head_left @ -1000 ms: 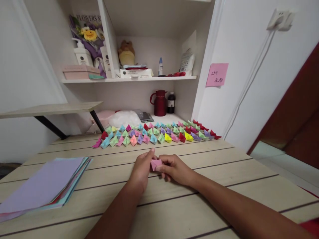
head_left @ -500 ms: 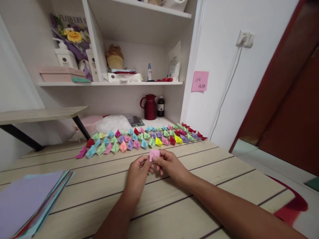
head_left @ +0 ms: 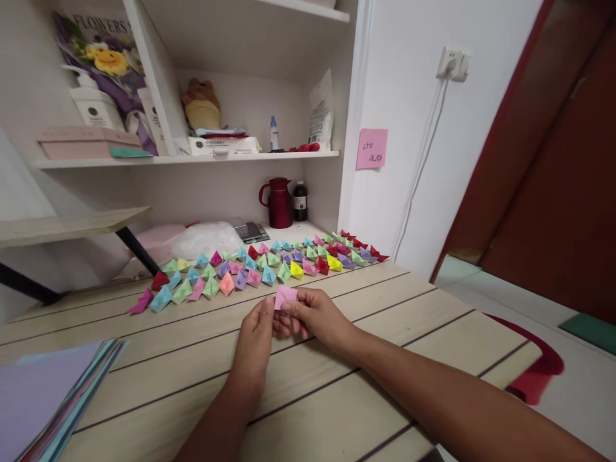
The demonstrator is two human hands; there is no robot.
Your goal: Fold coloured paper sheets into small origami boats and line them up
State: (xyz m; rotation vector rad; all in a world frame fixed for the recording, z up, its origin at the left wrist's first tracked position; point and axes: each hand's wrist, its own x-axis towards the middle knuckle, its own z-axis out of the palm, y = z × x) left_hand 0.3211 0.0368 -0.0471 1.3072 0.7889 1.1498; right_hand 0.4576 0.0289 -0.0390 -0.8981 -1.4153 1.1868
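Observation:
A small folded square of pink paper [head_left: 285, 296] is held up just above the table, between my two hands. My right hand [head_left: 321, 316] pinches its right side, thumb on the front and fingers behind. At its left edge is my left hand [head_left: 256, 333], thumb raised against the paper and fingers curled beneath it. Beyond the hands stand rows of small folded paper boats [head_left: 226, 283] in pink, green, blue, purple, yellow and red.
A stack of coloured paper sheets [head_left: 52, 391] lies at the left on the slatted table [head_left: 308, 410]. A small raised shelf [head_left: 72, 226] with black legs stands behind it. At the back, a red jug [head_left: 280, 204] and a dark bottle [head_left: 299, 202] stand under the shelving.
The view has swung slightly to the right. My left thumb has lifted upright at the paper's left edge; my right hand keeps its pinch on the pink paper.

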